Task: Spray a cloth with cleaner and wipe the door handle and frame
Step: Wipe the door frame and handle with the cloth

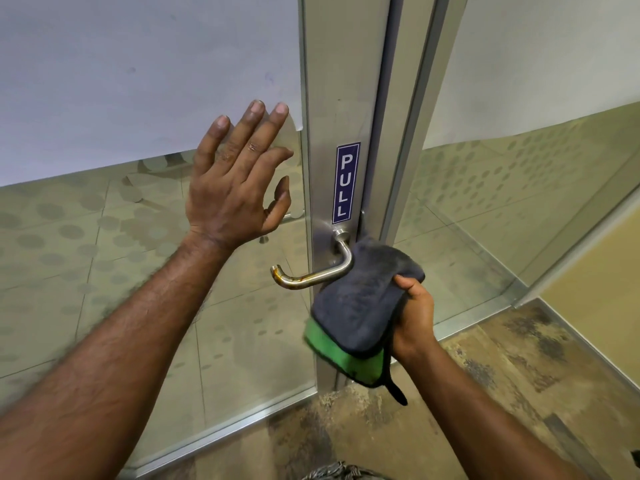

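One cloth (360,306) in R hand (414,317), under door handle (318,271)

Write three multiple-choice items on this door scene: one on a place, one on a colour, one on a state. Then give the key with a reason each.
1. Where is the left hand?
A. On the handle
B. Flat on the glass
C. On the floor

2. What colour is the PULL sign?
A. Blue with white letters
B. Red
C. Yellow

3. How is the cloth held?
A. Lying on the floor
B. Draped over the left arm
C. Gripped in the right hand, beside the handle

Key: 1 B, its fingers are spread on the pane left of the frame. 2 A, white letters on blue. 3 C, the fingers close round the grey, green-edged cloth.
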The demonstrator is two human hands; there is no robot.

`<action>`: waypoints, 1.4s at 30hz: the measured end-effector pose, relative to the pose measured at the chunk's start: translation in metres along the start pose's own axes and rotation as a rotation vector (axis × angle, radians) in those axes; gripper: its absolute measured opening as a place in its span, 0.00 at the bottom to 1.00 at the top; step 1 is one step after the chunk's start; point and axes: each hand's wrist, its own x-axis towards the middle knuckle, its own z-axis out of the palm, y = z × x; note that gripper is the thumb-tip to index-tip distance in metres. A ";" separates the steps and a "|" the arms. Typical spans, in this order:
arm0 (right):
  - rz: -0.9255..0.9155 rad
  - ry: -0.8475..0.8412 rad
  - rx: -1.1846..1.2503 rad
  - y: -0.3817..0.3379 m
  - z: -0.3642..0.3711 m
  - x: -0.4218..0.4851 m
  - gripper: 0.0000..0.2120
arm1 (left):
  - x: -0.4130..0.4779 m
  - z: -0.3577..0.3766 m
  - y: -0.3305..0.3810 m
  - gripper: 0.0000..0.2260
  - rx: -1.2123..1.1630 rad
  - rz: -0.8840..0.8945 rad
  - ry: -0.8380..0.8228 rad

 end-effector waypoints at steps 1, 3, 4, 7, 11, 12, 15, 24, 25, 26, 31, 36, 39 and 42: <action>-0.008 -0.021 -0.004 0.000 0.009 0.003 0.20 | 0.000 0.000 0.000 0.12 0.000 0.001 -0.001; -0.060 -0.049 -0.137 0.006 0.025 0.009 0.14 | 0.000 0.001 0.001 0.12 -0.005 0.003 -0.003; -0.108 -0.058 -0.260 0.012 0.030 0.010 0.12 | 0.000 0.002 0.001 0.13 -0.009 0.004 -0.005; -0.428 -0.260 -0.729 0.028 0.029 0.006 0.29 | -0.001 0.002 0.000 0.13 -0.005 -0.003 0.000; -0.710 -0.400 -1.132 0.027 -0.002 0.009 0.35 | -0.001 0.002 0.000 0.12 -0.015 0.000 -0.010; -0.718 -0.406 -1.179 0.022 -0.008 0.011 0.34 | -0.001 0.001 0.000 0.12 -0.017 0.001 -0.010; -0.690 -0.398 -1.273 0.008 -0.011 0.014 0.33 | 0.000 0.001 0.000 0.12 -0.016 0.004 -0.004; -0.997 -0.477 -1.683 0.041 0.026 0.011 0.38 | 0.000 -0.001 0.001 0.13 -0.036 -0.002 -0.008; -1.019 -0.502 -1.703 0.039 0.019 0.012 0.39 | 0.000 -0.001 0.001 0.13 -0.042 0.000 -0.013; -1.031 -0.520 -1.712 0.035 0.012 0.013 0.40 | 0.000 -0.001 0.000 0.13 -0.047 0.001 -0.014; -0.968 -0.370 -1.727 0.008 0.002 0.024 0.39 | 0.000 -0.001 0.000 0.12 -0.053 -0.005 -0.009; -0.867 -0.316 -1.582 0.020 0.024 0.020 0.35 | 0.001 -0.002 0.000 0.12 -0.060 -0.007 0.001; -0.943 -0.324 -1.606 0.033 0.027 0.013 0.34 | 0.002 -0.003 0.001 0.12 -0.070 -0.014 0.006; -0.983 -0.415 -1.731 0.037 0.025 0.009 0.36 | 0.002 -0.004 0.000 0.12 -0.094 -0.015 0.005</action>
